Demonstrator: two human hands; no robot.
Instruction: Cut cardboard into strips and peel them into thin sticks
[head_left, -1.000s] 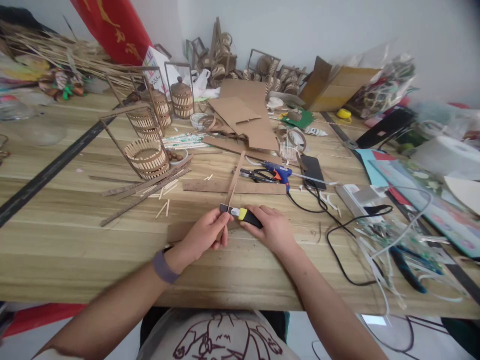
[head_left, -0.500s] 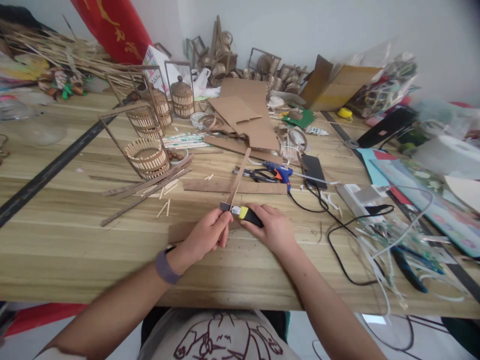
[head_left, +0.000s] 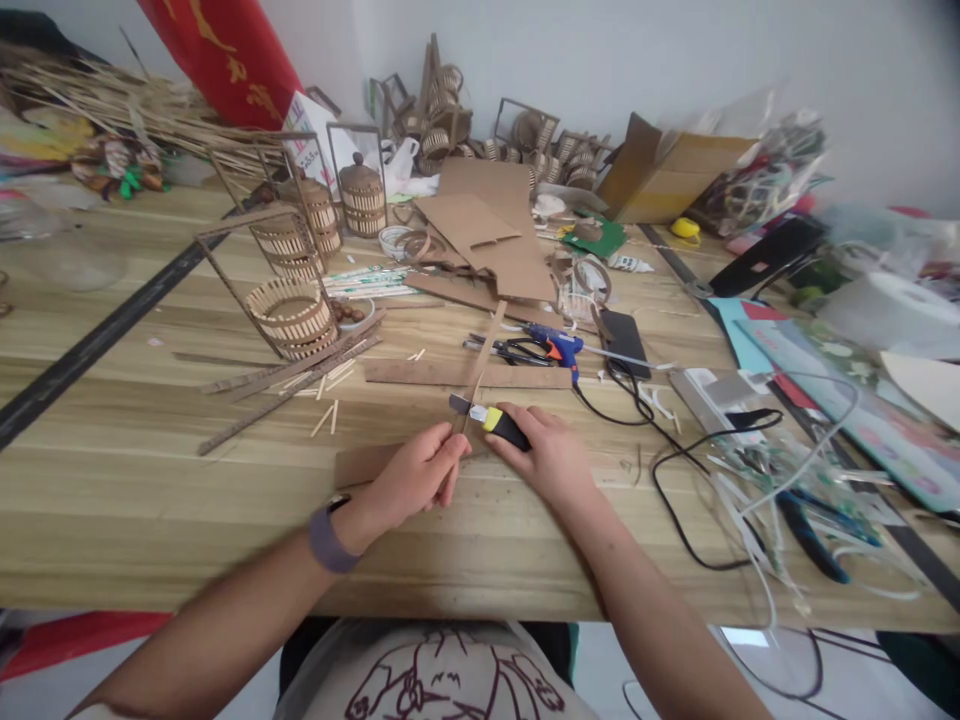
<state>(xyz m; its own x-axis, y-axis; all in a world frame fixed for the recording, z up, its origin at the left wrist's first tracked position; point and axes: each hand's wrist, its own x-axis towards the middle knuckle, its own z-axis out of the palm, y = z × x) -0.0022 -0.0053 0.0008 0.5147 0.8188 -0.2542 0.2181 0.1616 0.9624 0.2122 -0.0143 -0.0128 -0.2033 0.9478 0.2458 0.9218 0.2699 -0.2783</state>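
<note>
My left hand [head_left: 421,468] pinches the near end of a thin cardboard strip [head_left: 489,345], which points away from me over the table. My right hand [head_left: 546,452] is wrapped round a utility knife [head_left: 507,428] with a black and yellow handle. The knife's blade [head_left: 459,404] lies across the strip just beyond my left fingertips. Beneath my left hand, another cardboard piece [head_left: 360,465] rests on the table, partly covered. A longer cardboard strip [head_left: 405,373] lies crosswise just beyond the blade.
A blue glue gun [head_left: 559,342], black-handled scissors [head_left: 525,350] and a phone [head_left: 625,343] lie beyond my right hand. Small stick baskets [head_left: 292,318] stand at left. Cardboard sheets [head_left: 480,235] are stacked ahead. A power strip [head_left: 712,400] and cables lie at right.
The knife blade has shifted slightly away from my left fingertips along the strip, and my right hand has moved a little to the right with it. Both hands keep their grip.
</note>
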